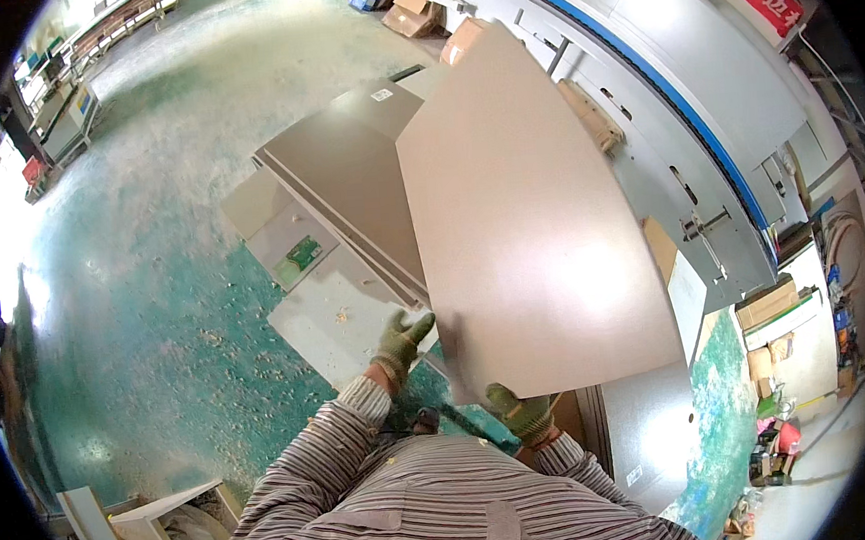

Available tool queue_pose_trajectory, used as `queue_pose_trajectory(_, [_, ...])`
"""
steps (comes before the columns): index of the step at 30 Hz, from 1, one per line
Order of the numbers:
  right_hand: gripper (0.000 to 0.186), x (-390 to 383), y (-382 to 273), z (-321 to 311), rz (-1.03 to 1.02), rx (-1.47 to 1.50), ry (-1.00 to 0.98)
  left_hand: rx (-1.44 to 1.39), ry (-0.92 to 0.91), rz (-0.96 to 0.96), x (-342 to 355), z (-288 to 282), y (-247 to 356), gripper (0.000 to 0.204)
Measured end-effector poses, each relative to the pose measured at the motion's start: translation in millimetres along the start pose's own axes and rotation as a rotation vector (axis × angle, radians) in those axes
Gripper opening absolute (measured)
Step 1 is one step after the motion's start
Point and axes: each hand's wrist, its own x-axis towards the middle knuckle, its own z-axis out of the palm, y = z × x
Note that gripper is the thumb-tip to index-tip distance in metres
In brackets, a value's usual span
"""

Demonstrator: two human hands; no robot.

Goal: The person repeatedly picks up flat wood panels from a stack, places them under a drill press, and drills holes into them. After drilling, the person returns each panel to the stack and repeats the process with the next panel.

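Observation:
A large beige-brown board [540, 232] stands tilted in front of me, its lower edge close to my body. My right hand [525, 414], in a green knitted glove, grips that lower edge, with part of the fingers hidden by the board. My left hand [400, 345], gloved alike, is beside the board's left edge with thumb and fingers apart; whether it touches the edge I cannot tell. Just beyond it, a stack of brown boards [349, 155] lies with its near corner by the fingertips.
Pale boards [330, 307] lie on the dusty green floor [175, 318] under the stack. A long grey machine with a blue strip [660, 83] runs along the right. More boards [654, 420] lean at my right. Open wooden frames [164, 525] stand at lower left; cardboard boxes [414, 10] are far ahead.

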Motion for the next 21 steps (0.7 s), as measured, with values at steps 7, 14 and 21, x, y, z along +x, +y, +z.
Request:
queue_pose_trajectory(7, [0.035,-26.1,36.3,-53.0,0.031,-0.189,-0.039,-0.318,-0.365,-0.097,6.7,-5.5,-30.9,0.07])
queue_pose_trajectory(14, [0.042,-23.1,74.0,-38.7,0.424,-0.158,-0.165,-0.28,-0.146,0.035,-24.1,-48.8,-39.5,0.055])
queue_pose_trajectory(21, [0.046,-23.5,57.6,-57.8,0.479,0.04,0.191,-0.067,-0.207,-0.107,-34.9,-58.2,-75.3,0.052])
